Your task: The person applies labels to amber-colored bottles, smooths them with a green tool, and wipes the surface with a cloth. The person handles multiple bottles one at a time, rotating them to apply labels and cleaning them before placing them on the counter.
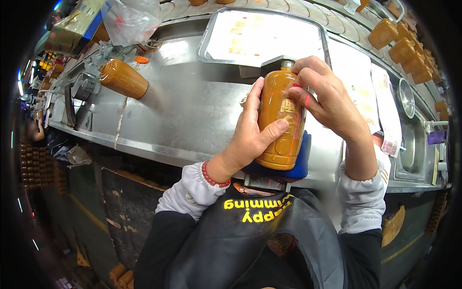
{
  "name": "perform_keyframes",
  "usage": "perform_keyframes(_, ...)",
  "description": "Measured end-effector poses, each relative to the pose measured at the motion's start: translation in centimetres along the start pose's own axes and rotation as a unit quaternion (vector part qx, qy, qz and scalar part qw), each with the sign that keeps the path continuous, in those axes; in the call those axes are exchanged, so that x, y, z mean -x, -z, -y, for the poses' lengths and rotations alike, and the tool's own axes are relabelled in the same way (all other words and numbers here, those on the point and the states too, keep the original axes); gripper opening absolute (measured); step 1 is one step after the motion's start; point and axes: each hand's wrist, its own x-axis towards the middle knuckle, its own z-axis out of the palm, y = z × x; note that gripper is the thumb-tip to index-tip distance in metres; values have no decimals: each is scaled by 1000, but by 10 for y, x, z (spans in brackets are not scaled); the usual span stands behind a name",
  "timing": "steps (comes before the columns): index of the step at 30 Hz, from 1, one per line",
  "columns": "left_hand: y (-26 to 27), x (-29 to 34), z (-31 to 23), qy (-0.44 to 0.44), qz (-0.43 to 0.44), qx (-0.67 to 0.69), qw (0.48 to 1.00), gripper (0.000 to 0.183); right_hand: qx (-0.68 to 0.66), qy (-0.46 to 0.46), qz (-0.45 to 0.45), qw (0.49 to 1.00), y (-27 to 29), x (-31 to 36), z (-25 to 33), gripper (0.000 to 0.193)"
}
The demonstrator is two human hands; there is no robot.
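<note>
A caramel-brown glazed bottle [276, 115] with raised decoration and a narrow neck is tilted in front of me, its neck pointing away. My left hand [255, 130] is wrapped round its left side, the thumb across the front. My right hand [322, 91] is at the bottle's upper right, thumb and fingers bent together against the surface. Small red marks show at those fingertips; what they pinch, if anything, I cannot make out. Close below them a gold label [288, 106] lies on the bottle. A blue pad [302, 161] is under the bottle's base.
Another brown bottle [123, 78] lies on the steel worktop [168, 115] at left. At the back is a metal-rimmed tray [202, 48] with a white sheet bearing small gold and red pieces. Decal sheets [385, 106], a metal bowl [406, 98] and a sink [413, 156] are at right.
</note>
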Motion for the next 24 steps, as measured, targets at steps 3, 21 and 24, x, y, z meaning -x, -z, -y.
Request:
perform_keyframes(3, 1, -1, 2, 7, 3, 12, 1000, 92, -6, -6, -6, 1000, -2, 0, 0, 21)
perform_keyframes(21, 6, -2, 10, -29, 8, -47, 998, 85, 23, 16, 14, 1000, 0, -1, -6, 19)
perform_keyframes(24, 6, -3, 10, -31, 9, -50, 998, 89, 11, 8, 7, 1000, 0, -1, -5, 19)
